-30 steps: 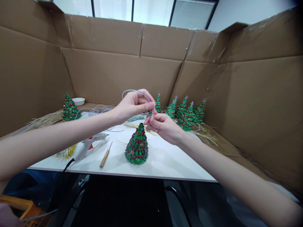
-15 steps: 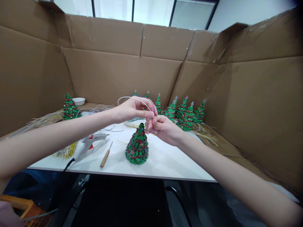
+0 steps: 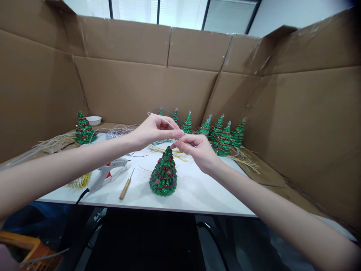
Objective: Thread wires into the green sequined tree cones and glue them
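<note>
My left hand [image 3: 158, 128] pinches a thin white cord [image 3: 161, 116] between thumb and fingers. The cord bows up behind the knuckles, and a thin dark blue cord [image 3: 169, 110] arcs near it. Close beside, my right hand [image 3: 197, 149] is closed in a pinch where the cords run down; their ends are hidden by the fingers. Just below the fingertips, a small green beaded Christmas tree [image 3: 163, 177] with red garland and little ornaments stands upright on the white table [image 3: 203, 192].
An awl [image 3: 125, 189] and a white glue gun [image 3: 104, 172] lie left of the tree. Several finished trees [image 3: 222, 139] stand at the back right, another tree [image 3: 84, 128] at the left. Cord bundles [image 3: 180, 153] lie around. Cardboard walls [image 3: 141, 86] enclose the table.
My left hand has shifted slightly left and the cord loop above it has flattened. My right hand has turned, its fingertips rising a little. The tree has stayed put.
</note>
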The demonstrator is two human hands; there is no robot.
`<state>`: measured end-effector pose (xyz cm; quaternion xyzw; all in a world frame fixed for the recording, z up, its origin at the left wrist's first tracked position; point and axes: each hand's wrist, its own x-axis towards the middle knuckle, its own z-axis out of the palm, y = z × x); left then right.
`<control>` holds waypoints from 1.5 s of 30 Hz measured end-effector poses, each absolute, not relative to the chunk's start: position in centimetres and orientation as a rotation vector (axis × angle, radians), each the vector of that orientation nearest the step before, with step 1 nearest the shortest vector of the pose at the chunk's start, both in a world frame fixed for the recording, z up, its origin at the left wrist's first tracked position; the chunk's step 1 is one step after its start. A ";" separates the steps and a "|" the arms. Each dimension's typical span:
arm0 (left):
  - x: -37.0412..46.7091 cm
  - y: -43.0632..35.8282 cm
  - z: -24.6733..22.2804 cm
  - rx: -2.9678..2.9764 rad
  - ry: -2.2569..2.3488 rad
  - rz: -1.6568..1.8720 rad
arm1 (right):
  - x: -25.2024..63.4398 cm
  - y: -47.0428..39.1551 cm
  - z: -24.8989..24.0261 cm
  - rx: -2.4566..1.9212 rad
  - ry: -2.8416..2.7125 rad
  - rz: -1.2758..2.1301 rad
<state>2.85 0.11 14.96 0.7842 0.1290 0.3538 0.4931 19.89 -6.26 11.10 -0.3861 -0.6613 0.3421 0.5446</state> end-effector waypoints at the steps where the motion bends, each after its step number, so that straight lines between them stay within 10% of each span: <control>1: 2.9 -0.1 15.0 1.910 0.322 0.867 | 19.8 -6.3 11.1 -0.928 -1.558 0.795; 25: 2.8 0.3 14.8 2.094 0.217 0.840 | 21.2 -5.2 10.0 -0.787 -1.688 1.110; 45: 2.6 3.3 16.2 2.330 0.243 0.840 | 22.1 -2.1 11.2 -0.943 -1.805 0.725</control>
